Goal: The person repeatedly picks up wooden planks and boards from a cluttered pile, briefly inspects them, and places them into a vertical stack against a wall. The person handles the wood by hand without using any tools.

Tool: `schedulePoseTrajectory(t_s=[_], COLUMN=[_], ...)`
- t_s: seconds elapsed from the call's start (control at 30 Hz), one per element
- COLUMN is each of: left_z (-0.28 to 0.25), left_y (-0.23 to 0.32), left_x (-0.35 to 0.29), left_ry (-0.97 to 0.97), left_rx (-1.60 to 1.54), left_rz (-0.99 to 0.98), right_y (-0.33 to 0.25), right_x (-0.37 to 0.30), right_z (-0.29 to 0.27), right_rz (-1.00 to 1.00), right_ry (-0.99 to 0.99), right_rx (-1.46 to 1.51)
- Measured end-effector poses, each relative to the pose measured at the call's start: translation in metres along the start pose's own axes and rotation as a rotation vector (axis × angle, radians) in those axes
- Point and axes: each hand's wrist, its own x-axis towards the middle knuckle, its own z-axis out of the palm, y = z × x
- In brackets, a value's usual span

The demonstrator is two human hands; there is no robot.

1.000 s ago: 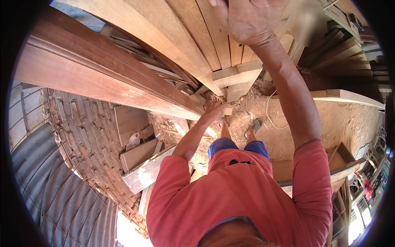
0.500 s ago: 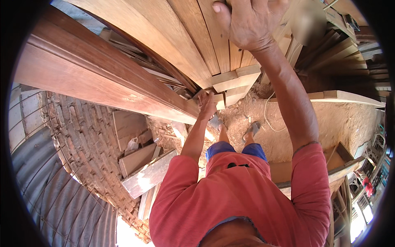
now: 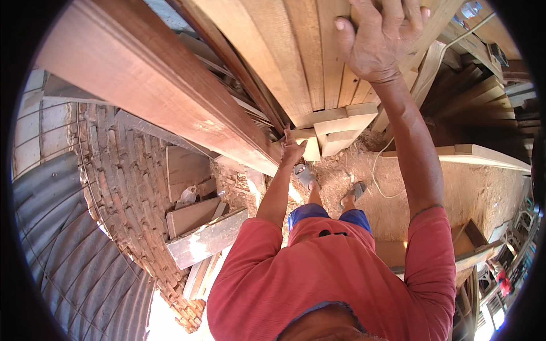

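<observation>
My right hand (image 3: 382, 51) lies with spread fingers against a tall set of pale wooden boards (image 3: 304, 62), which lean side by side. At their lower end is a light timber crosspiece (image 3: 344, 122) with gaps in it. My left hand (image 3: 292, 150) is beside a small pale wood block (image 3: 311, 149), low by the foot of the boards. Its forefinger and thumb are stretched apart, and I see nothing held. Whether it touches the block I cannot tell. A long reddish-brown timber piece (image 3: 170, 96) with a moulded edge leans just left of that hand.
A brick wall (image 3: 125, 187) and corrugated sheets (image 3: 74, 238) stand on the left. Board offcuts (image 3: 207, 238) lie near my left elbow. A pale cable (image 3: 378, 182) crosses the dirt floor (image 3: 432, 187). Stacked timber (image 3: 466, 108) and a wooden trough-like frame (image 3: 475, 253) are at right.
My left hand's fingers have opened out from a closed grip near the block. The boards, the reddish timber and my right hand appear shifted rightward in the view.
</observation>
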Motion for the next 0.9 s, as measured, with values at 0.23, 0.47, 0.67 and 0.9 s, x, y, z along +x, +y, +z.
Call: schedulePoseTrajectory(t_s=[0.23, 0.47, 0.67, 0.9], left_z=[0.018, 0.013, -0.173, -0.283], left_y=[-0.024, -0.080, -0.033, 0.137], left_x=[-0.032, -0.112, -0.119, -0.131], left_ry=[0.125, 0.269, 1.073, 1.107], left_rx=[-0.172, -0.503, -0.319, 0.030], left_rz=[0.020, -0.404, 0.039, 0.399], right_y=[-0.001, 0.001, -0.014, -0.049], right_x=[0.001, -0.002, 0.011, -0.021], right_z=[-0.001, 0.008, -0.017, -0.065], right_rz=[0.001, -0.028, -0.027, 0.076], right_ry=[-0.054, 0.057, 0.042, -0.296], right_rx=[-0.029, 0.000, 0.013, 0.111])
